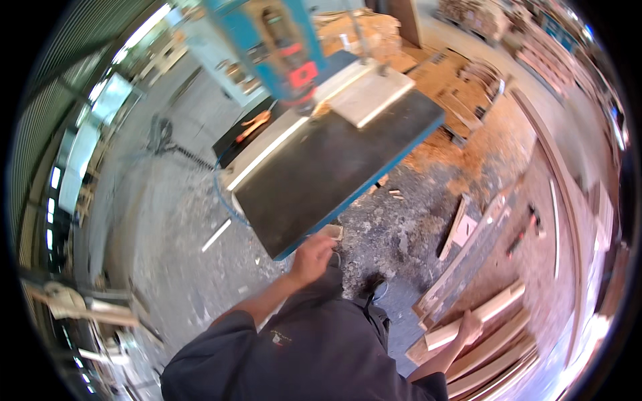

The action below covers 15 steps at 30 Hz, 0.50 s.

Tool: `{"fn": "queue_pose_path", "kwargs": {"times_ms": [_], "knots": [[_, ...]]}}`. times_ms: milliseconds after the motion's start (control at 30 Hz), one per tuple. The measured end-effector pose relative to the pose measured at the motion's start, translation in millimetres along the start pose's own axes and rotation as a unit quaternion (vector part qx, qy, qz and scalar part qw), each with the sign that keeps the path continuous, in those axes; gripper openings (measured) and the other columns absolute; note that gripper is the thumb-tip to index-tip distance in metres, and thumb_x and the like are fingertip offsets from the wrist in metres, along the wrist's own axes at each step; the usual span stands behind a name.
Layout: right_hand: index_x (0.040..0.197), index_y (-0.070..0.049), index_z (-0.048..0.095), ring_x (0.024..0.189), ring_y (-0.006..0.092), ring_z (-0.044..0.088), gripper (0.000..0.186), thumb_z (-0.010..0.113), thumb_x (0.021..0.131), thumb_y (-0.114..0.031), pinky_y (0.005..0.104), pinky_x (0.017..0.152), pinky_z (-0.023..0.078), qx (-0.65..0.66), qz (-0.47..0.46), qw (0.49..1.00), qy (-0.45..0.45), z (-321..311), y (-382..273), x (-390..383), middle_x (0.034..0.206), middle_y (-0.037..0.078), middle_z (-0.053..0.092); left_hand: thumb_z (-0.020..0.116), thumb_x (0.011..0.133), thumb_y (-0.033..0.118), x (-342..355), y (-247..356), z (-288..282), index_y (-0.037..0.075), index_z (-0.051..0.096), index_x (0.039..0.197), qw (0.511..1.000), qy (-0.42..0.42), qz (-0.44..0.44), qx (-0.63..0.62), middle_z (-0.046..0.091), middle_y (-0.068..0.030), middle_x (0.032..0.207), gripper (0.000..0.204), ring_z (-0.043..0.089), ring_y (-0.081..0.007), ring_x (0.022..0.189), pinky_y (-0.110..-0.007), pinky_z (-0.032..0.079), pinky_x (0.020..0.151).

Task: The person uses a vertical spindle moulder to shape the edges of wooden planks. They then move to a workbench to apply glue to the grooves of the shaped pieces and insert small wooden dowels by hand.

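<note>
My right hand point(471, 327) is closed over a long pale wooden piece point(498, 304), which lies on top of a row of similar wooden pieces point(495, 364) at the lower right. Just off the near corner of the machine's dark worktable point(321, 170), my left hand point(313, 259) has its fingers curled. A small brownish block end point(332, 232) shows right by those fingers; whether they grip it I cannot make out. Above the worktable stands the blue machine head point(267, 47) with a red part point(301, 73) at its lower end, blurred.
A pale board point(371, 93) and a light fence strip point(271, 150) lie on the worktable. An orange-handled tool point(254, 125) rests beyond the strip. Sawdust point(428, 157) covers the floor behind. A red-and-black tool point(525, 230) lies on the reddish board at right; wood scraps point(455, 227) lie nearby.
</note>
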State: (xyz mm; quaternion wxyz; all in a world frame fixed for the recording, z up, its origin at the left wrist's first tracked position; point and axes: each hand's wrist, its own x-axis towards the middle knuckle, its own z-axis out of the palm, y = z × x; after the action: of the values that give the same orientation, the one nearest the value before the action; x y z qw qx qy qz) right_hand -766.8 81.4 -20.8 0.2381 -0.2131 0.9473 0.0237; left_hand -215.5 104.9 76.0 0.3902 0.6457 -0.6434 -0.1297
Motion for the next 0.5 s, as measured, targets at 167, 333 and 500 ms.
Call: {"fn": "queue_pose_path", "kwargs": {"times_ms": [167, 333, 500], "knots": [[0.116, 0.003, 0.071, 0.074, 0.0280, 0.068, 0.050, 0.070, 0.088, -0.038, 0.0383, 0.078, 0.061, 0.649, 0.009, 0.757, -0.071, 37.3, 58.2, 80.8, 0.082, 0.009, 0.069, 0.070, 0.085, 0.000, 56.8, -94.8, -100.0, 0.006, 0.073, 0.109, 0.971, 0.194, -0.061, 0.122, 0.069, -0.0156, 0.110, 0.025, 0.068, -0.0364, 0.105, -0.044, 0.055, 0.091], [0.120, 0.000, 0.066, 0.078, 0.0215, 0.066, 0.049, 0.071, 0.090, -0.037, 0.0331, 0.073, 0.058, 0.671, -0.121, 0.681, -0.266, 22.9, 36.5, 6.9, 0.092, 0.010, 0.069, 0.076, 0.080, 0.006, 166.9, -239.0, -182.0, 0.010, 0.065, 0.130, 0.927, 0.129, -0.101, 0.338, 0.056, -0.0152, 0.140, 0.052, 0.058, -0.0388, 0.124, -0.046, 0.051, 0.103], [0.119, 0.003, 0.066, 0.080, 0.0213, 0.067, 0.054, 0.074, 0.086, -0.039, 0.0306, 0.073, 0.058, 0.655, -0.178, 0.687, -0.259, 55.8, -1.0, -137.0, 0.089, 0.010, 0.068, 0.076, 0.081, 0.005, 258.2, -329.8, -218.9, 0.014, 0.052, 0.150, 0.883, -0.043, -0.175, 0.434, 0.048, -0.0119, 0.153, 0.074, 0.054, -0.0377, 0.133, -0.047, 0.050, 0.110]]}}
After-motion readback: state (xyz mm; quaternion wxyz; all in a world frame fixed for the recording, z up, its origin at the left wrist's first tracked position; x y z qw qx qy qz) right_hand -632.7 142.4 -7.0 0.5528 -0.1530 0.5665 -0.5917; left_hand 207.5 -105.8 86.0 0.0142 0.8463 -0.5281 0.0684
